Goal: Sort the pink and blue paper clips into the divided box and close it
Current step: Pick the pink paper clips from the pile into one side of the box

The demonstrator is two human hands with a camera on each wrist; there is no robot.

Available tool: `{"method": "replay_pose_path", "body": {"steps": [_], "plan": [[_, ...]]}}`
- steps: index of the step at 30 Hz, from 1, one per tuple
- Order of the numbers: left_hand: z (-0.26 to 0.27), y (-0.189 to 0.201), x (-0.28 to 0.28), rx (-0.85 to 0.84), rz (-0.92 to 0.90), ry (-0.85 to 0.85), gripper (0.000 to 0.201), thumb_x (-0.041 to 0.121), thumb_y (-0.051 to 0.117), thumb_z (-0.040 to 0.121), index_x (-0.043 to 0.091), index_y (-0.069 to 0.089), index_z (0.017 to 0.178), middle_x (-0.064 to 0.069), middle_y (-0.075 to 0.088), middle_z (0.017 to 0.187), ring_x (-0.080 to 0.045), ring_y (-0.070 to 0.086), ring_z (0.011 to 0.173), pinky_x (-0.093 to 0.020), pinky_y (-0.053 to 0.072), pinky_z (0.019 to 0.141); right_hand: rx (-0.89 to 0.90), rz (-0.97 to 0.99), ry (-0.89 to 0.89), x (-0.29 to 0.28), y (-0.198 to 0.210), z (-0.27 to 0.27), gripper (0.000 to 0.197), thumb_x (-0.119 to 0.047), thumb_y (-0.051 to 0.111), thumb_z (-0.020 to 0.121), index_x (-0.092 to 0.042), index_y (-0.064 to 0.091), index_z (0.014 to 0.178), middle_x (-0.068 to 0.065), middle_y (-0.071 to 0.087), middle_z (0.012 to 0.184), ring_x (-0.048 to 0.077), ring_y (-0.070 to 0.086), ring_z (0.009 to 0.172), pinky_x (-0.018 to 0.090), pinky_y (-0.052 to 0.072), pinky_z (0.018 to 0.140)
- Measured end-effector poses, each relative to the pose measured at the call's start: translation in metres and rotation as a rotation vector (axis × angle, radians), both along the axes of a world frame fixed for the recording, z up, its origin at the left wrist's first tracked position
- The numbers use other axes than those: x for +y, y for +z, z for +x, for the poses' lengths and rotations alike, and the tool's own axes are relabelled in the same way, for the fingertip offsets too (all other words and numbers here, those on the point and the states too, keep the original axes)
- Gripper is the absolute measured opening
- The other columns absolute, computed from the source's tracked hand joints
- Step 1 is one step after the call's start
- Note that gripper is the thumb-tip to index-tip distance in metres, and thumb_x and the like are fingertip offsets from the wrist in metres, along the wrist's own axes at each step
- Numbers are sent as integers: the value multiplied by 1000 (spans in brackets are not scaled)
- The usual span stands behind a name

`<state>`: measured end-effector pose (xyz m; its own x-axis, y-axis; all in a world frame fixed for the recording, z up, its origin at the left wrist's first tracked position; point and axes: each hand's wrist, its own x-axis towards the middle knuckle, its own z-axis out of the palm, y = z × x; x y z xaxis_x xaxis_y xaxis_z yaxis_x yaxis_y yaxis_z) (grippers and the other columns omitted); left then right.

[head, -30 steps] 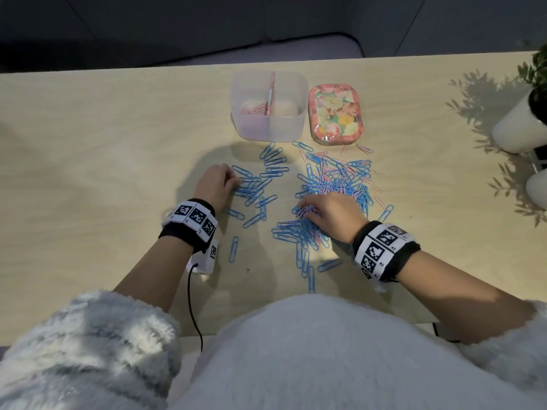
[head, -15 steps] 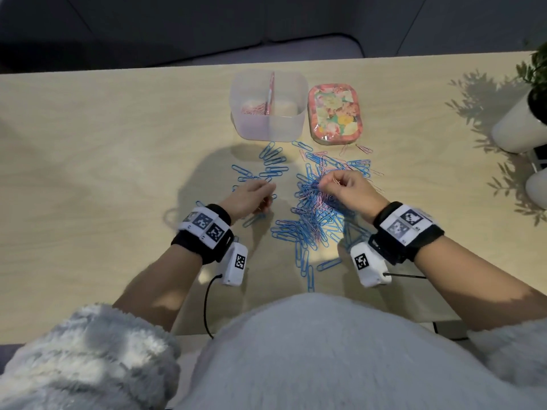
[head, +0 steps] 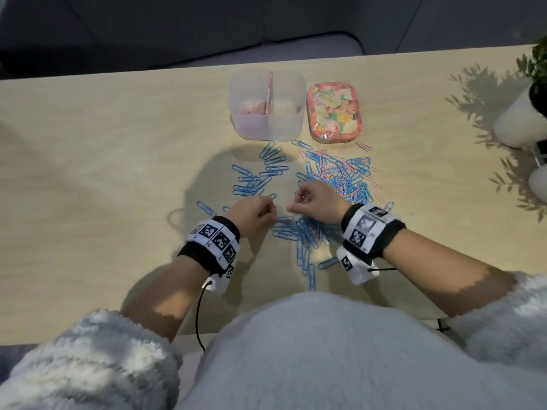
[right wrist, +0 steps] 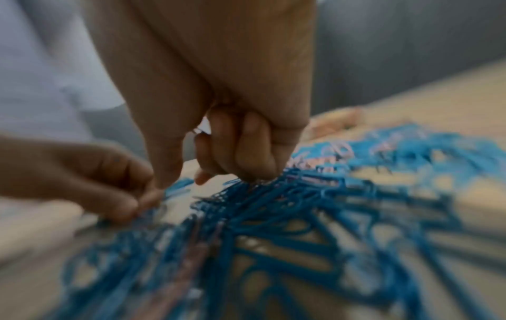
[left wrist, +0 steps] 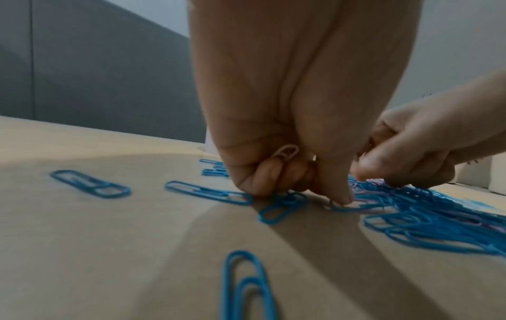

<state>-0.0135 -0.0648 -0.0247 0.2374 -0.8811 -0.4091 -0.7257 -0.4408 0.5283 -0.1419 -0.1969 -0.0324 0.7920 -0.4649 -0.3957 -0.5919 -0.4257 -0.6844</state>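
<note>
The clear divided box [head: 266,127] stands open at the back, with pink clips [head: 251,109] in its left compartment. Its floral lid [head: 334,113] lies beside it on the right. Blue and pink paper clips [head: 340,179] are heaped in front, and more blue clips [head: 260,179] lie to the left. My left hand [head: 273,216] is curled with a pink clip [left wrist: 286,152] tucked in its fingers, and its fingertips [left wrist: 342,198] press on clips at the heap's near edge. My right hand [head: 291,207] is curled just beside it, with a pale clip [right wrist: 197,130] pinched at the thumb.
A white plant pot [head: 521,122] and a second white vessel [head: 538,179] stand at the table's right edge. Loose blue clips [head: 307,267] trail toward me. The wooden table [head: 103,173] shows bare wood on the left.
My left hand has left the blue clips on the left and come right to the heap's near edge. My right hand has pulled back toward me. The two hands now nearly touch.
</note>
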Motion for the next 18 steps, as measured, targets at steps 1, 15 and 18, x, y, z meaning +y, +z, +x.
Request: {"method": "replay_pose_path", "body": {"steps": [1, 15, 18], "plan": [[1, 1, 1, 0, -5, 7, 12, 16, 55, 88, 7, 62, 92, -10, 64, 89, -23, 55, 82, -30, 39, 71, 58, -123, 61, 3, -1, 1, 18, -30, 70, 77, -17, 59, 74, -2, 60, 72, 12, 55, 65, 27, 41, 63], [17, -2, 6, 83, -42, 124, 16, 20, 42, 96, 8, 47, 87, -3, 52, 74, -20, 45, 67, -29, 33, 61, -231, 687, -491, -19, 19, -29, 24, 10, 38, 87, -8, 48, 75, 5, 52, 42, 11, 42, 28, 13, 27, 31], [20, -3, 8, 14, -87, 169, 14, 19, 46, 94, 10, 48, 83, -7, 54, 76, -22, 47, 70, -29, 33, 63, -204, 668, -526, -25, 17, -47, 28, 13, 35, 86, -7, 52, 78, 0, 54, 43, 8, 45, 30, 12, 27, 30]]}}
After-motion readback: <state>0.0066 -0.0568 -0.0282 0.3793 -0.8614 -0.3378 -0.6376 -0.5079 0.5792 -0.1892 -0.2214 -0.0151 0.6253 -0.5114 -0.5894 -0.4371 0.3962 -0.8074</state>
